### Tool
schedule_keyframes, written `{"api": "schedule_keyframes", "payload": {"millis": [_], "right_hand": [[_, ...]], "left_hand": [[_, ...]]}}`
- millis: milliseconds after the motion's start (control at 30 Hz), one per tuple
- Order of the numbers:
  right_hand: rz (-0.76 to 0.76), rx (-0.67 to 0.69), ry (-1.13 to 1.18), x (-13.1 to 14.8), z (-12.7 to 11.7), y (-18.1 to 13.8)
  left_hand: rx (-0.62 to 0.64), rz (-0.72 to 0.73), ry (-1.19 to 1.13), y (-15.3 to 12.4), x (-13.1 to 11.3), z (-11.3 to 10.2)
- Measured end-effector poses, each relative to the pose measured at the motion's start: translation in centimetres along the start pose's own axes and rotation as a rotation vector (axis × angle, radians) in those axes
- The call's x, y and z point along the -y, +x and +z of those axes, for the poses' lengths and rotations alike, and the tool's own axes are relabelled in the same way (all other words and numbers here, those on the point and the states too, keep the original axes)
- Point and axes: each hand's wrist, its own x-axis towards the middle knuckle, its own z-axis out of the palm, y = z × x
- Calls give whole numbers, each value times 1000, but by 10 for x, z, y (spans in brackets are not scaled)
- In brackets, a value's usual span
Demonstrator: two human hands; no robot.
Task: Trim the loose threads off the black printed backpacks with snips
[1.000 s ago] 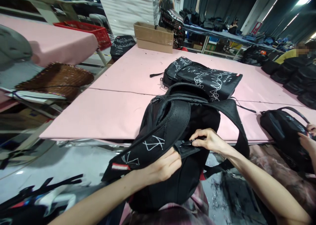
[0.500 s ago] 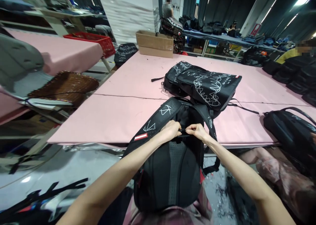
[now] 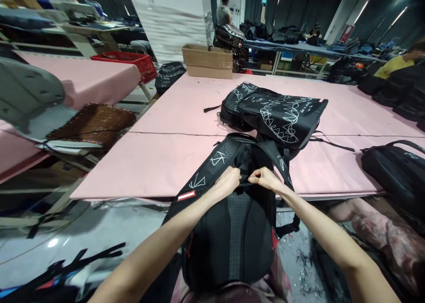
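Note:
A black backpack (image 3: 215, 245) leans from my lap up against the table edge, its padded back panel and shoulder straps facing me. White line drawings and a red-and-white label mark its left strap (image 3: 202, 174). My left hand (image 3: 228, 181) is closed on the fabric near the top of the back panel, fingertips turned away from view. Just to its right, my right hand (image 3: 264, 178) pinches the edge of a slit or pocket there, thumb and forefinger together. Any small part between those fingertips is too small to make out. Behind lies another black backpack (image 3: 282, 112) with white drawings.
The pink-covered table (image 3: 159, 161) stretches ahead. A cardboard box (image 3: 207, 61) stands at its far edge, and a black bag (image 3: 392, 174) lies at right. To the left are a grey chair (image 3: 29, 90) and a red crate (image 3: 129, 64). A person in patterned clothing sits close at right.
My hands have come slightly apart at the top of the back panel, the left shifting a little left. The view has also shifted slightly.

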Motion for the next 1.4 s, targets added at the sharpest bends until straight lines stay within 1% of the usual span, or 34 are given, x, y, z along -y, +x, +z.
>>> {"api": "schedule_keyframes", "payload": {"millis": [200, 300, 333, 367, 433, 467, 500, 533, 567, 600, 633, 667, 767, 833, 867, 967, 1033, 1100, 1167, 1200, 1300, 1367, 1400], "right_hand": [[-24, -17, -50, 7, 6, 1], [-40, -55, -8, 6, 7, 2], [-46, -80, 20, 5, 6, 4], [-51, -113, 55, 3, 5, 5], [-60, -196, 132, -3, 3, 9], [-61, -234, 170, -7, 2, 11], [-60, -263, 204, -11, 2, 12], [-56, -281, 232, -15, 2, 13], [-51, -290, 254, -19, 3, 14], [-46, -296, 271, -22, 4, 14], [-38, -307, 281, -25, 6, 13], [-31, -320, 284, -27, 8, 13], [-13, -326, 259, -28, 19, 16], [3, -303, 221, -25, 28, 25], [20, -299, 199, -23, 32, 32], [113, -314, 137, -16, 41, 60], [169, -321, 112, -12, 44, 78], [183, -311, 108, -9, 46, 87], [153, -283, 122, -7, 47, 78], [132, -261, 133, -8, 48, 66], [50, -205, 139, -18, 58, 7], [-15, -225, 41, -28, 71, -34], [-9, -231, -26, -33, 80, -50]], "left_hand": [[-42, -3, -23, -1, 4, 4], [-78, 6, -34, -2, 5, 2], [-107, 19, -42, -4, 4, 2], [-156, 49, -56, -8, 4, 1], [-257, 170, -85, -18, 5, 4], [-257, 257, -95, -25, 7, 7], [-201, 347, -103, -33, 9, 11], [-95, 425, -102, -41, 13, 17], [28, 471, -91, -48, 18, 24], [120, 483, -73, -56, 24, 32], [156, 467, -47, -63, 32, 39], [134, 429, -10, -69, 41, 47], [-86, 278, 137, -88, 71, 65], [-191, 202, 210, -100, 92, 72], [-221, 169, 227, -107, 101, 74], [-243, 109, 197, -128, 119, 78], [-247, 107, 165, -143, 124, 81], [-253, 127, 153, -158, 125, 84], [-268, 147, 155, -173, 125, 86], [-287, 150, 152, -180, 125, 86], [-377, 113, 93, -200, 129, 90], [-431, 5, -25, -209, 132, 96], [-434, -89, -117, -211, 132, 99]]}}
